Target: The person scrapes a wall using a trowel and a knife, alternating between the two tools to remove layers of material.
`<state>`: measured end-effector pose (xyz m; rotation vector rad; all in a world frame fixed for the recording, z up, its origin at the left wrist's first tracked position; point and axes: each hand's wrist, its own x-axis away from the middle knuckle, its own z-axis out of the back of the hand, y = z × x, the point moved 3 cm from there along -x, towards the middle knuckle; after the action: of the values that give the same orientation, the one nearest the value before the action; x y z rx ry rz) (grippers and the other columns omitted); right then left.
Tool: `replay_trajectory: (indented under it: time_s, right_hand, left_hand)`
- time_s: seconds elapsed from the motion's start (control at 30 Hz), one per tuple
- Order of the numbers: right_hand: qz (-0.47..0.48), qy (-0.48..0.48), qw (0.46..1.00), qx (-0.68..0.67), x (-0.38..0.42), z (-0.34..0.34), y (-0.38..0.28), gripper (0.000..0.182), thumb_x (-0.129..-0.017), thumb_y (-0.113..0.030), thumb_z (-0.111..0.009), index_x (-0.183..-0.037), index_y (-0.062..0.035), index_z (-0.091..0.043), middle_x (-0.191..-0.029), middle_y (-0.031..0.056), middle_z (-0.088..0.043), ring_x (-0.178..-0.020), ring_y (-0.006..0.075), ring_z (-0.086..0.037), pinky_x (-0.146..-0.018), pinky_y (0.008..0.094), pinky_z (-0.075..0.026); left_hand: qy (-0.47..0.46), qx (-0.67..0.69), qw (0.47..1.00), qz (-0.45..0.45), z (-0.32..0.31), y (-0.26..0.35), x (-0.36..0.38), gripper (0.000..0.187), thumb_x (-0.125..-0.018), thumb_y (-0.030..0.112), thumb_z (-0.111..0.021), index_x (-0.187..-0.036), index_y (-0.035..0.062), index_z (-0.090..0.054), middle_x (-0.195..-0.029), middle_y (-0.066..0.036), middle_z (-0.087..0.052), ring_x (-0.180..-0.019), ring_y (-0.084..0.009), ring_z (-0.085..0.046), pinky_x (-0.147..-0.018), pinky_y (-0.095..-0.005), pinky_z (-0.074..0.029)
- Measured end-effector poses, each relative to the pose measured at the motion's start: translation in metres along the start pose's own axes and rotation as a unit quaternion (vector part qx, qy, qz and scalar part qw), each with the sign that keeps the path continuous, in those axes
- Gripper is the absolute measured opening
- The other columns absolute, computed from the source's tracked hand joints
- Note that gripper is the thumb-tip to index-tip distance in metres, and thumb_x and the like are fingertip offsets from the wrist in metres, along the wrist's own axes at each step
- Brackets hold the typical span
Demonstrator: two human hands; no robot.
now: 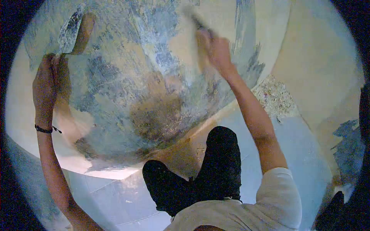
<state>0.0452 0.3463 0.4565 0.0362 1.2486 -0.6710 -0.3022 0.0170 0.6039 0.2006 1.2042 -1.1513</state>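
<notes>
At the upper left, my left hand (pixel 46 84) is closed round the lower end of a flat scraper (pixel 71 31), whose blade is smeared with whitish material and points up. My right hand (pixel 217 50), blurred, is closed on a dark-handled tool (pixel 198 21) at the upper middle; its far end is smeared by motion. Both tools are over or against a large curved surface (pixel 115 77) with patchy blue, grey and beige coating. Whether the left scraper touches it I cannot tell.
My dark-trousered knees (pixel 221 154) are below the surface's lower edge. A speckled patch (pixel 275 96) lies right of my forearm. Pale blue flooring (pixel 296 146) spreads at the lower right, and a dark object (pixel 333 211) is in the bottom right corner.
</notes>
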Motion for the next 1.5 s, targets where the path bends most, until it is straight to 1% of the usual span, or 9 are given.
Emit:
replay_trajectory:
  time_s: [0.17, 0.33, 0.6, 0.7, 0.93, 1.1, 1.2, 1.3, 1.5]
  right_hand:
    - [-0.108, 0.018, 0.993, -0.045, -0.023, 0.013, 0.008, 0.049, -0.094, -0.048, -0.043, -0.097, -0.0027, -0.062, -0.07, 0.0223, -0.063, -0.065, 0.039, -0.063, -0.06, 0.048, -0.049]
    - [0.162, 0.003, 0.973, 0.163, -0.013, 0.0, 0.015, 0.045, -0.094, -0.046, -0.043, -0.108, -0.0059, -0.057, -0.079, 0.0247, -0.063, -0.07, 0.042, -0.063, -0.059, 0.0476, -0.051]
    - [-0.022, -0.03, 0.999, 0.006, -0.024, 0.007, 0.003, 0.049, -0.092, -0.05, -0.044, -0.092, -0.0045, -0.062, -0.072, 0.0234, -0.063, -0.068, 0.0423, -0.062, -0.062, 0.051, -0.049]
    - [0.087, 0.037, 0.993, -0.066, 0.019, -0.025, -0.022, 0.044, -0.093, -0.045, -0.047, -0.093, -0.0022, -0.06, -0.063, 0.0229, -0.058, -0.063, 0.0435, -0.059, -0.06, 0.0492, -0.047]
    - [-0.168, -0.115, 0.951, -0.233, 0.229, -0.013, -0.065, 0.04, -0.094, -0.037, -0.052, -0.104, -0.0001, -0.06, -0.078, 0.0179, -0.064, -0.071, 0.0287, -0.062, -0.066, 0.0374, -0.047]
    - [-0.493, -0.21, 0.77, -0.346, 0.463, -0.077, -0.059, 0.026, -0.09, -0.033, -0.061, -0.09, -0.0071, -0.057, -0.067, -0.0001, -0.051, -0.051, 0.0166, -0.046, -0.049, 0.0319, -0.04]
    - [-0.758, -0.186, 0.28, -0.559, 0.471, -0.089, -0.084, 0.025, -0.089, -0.031, -0.062, -0.076, -0.0163, -0.046, -0.057, -0.0038, -0.03, -0.043, 0.0081, -0.026, -0.039, 0.025, -0.026]
    - [-0.794, -0.166, 0.163, -0.562, 0.484, -0.102, -0.081, 0.024, -0.088, -0.027, -0.061, -0.074, -0.0162, -0.045, -0.058, -0.0035, -0.035, -0.043, 0.0091, -0.029, -0.04, 0.0258, -0.028]
    - [-0.828, -0.084, 0.184, -0.522, 0.486, -0.094, -0.052, 0.023, -0.09, -0.019, -0.055, -0.072, -0.0156, -0.041, -0.057, -0.0028, -0.037, -0.043, 0.0103, -0.032, -0.04, 0.0283, -0.03]
  left_hand:
    - [-0.004, 0.01, 1.0, -0.014, -0.002, -0.003, 0.002, 0.033, -0.096, 0.028, -0.045, -0.121, 0.0058, -0.048, -0.112, -0.02, -0.06, -0.1, -0.0381, -0.058, -0.079, -0.0447, -0.049]
    - [-0.053, 0.003, 0.999, 0.01, 0.001, 0.002, -0.003, 0.033, -0.096, 0.027, -0.045, -0.121, 0.0063, -0.049, -0.116, -0.02, -0.058, -0.103, -0.0379, -0.057, -0.08, -0.0439, -0.05]
    - [-0.006, -0.032, 0.996, -0.078, -0.011, -0.018, 0.002, 0.029, -0.099, 0.026, -0.04, -0.119, 0.0065, -0.048, -0.114, -0.019, -0.058, -0.102, -0.0388, -0.057, -0.081, -0.0438, -0.048]
    - [-0.021, 0.034, 0.999, -0.01, 0.007, 0.002, -0.002, 0.029, -0.099, 0.026, -0.039, -0.12, 0.0069, -0.048, -0.115, -0.019, -0.058, -0.102, -0.0375, -0.058, -0.081, -0.0432, -0.048]
    - [0.006, 0.008, 1.0, -0.017, 0.01, -0.001, -0.006, 0.028, -0.099, 0.027, -0.041, -0.117, 0.007, -0.049, -0.111, -0.018, -0.06, -0.099, -0.0382, -0.059, -0.079, -0.0434, -0.049]
    - [-0.024, -0.024, 0.999, 0.033, 0.013, 0.001, -0.004, 0.028, -0.098, 0.027, -0.043, -0.118, 0.008, -0.049, -0.108, -0.017, -0.062, -0.096, -0.0377, -0.06, -0.076, -0.0431, -0.05]
    - [-0.027, -0.017, 0.999, 0.038, 0.009, -0.012, 0.0, 0.03, -0.098, 0.029, -0.043, -0.119, 0.0086, -0.049, -0.108, -0.018, -0.062, -0.095, -0.0375, -0.061, -0.076, -0.0427, -0.05]
    - [-0.011, -0.107, 0.994, -0.024, 0.003, -0.014, -0.001, 0.032, -0.098, 0.031, -0.045, -0.12, 0.0092, -0.049, -0.109, -0.018, -0.062, -0.096, -0.037, -0.061, -0.075, -0.0426, -0.051]
    - [0.036, -0.071, 0.995, -0.057, 0.007, -0.02, 0.003, 0.033, -0.098, 0.032, -0.043, -0.121, 0.0086, -0.048, -0.113, -0.017, -0.061, -0.098, -0.0366, -0.061, -0.079, -0.0405, -0.05]
